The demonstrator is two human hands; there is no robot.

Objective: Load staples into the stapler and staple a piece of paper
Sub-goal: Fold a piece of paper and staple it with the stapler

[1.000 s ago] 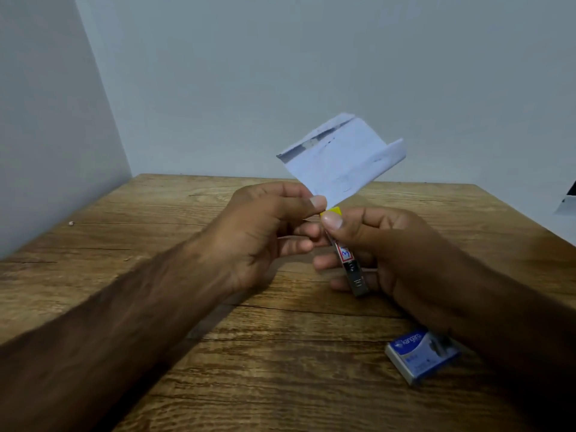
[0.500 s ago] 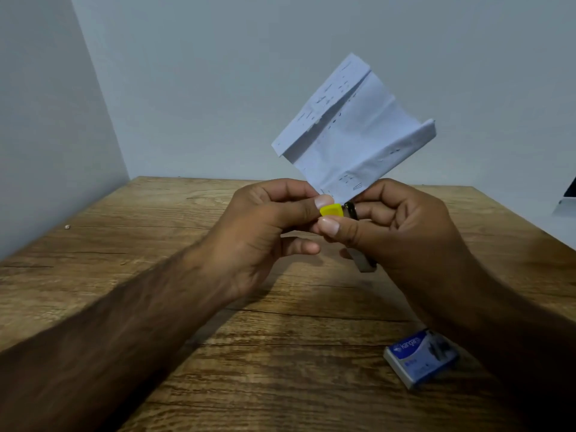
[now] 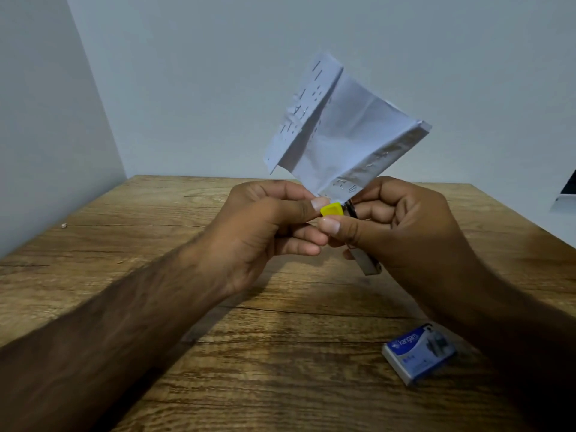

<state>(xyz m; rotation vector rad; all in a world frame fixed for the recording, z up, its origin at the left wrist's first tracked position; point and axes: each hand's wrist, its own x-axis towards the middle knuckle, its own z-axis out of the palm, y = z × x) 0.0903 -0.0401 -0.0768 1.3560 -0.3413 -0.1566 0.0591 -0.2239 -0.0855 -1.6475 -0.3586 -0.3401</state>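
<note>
A folded white paper (image 3: 339,132) with several staple marks stands up above my hands, its lower corner tucked into the small stapler (image 3: 367,263), whose yellow end (image 3: 332,209) shows between my thumbs. My left hand (image 3: 265,232) pinches the paper's corner beside the yellow end. My right hand (image 3: 405,226) is wrapped around the stapler, thumb pressing on top; the metal tail sticks out below the fingers. A blue and white staple box (image 3: 419,353) lies on the table (image 3: 156,244) under my right forearm.
The wooden table sits in a corner between a left wall and a back wall. A small speck (image 3: 64,226) lies near the left wall. A dark-and-white object (image 3: 565,191) shows at the right edge.
Both hands have risen a little and the paper has swung upright and turned its face toward me. The stapler has tilted so less of its body shows below my right hand.
</note>
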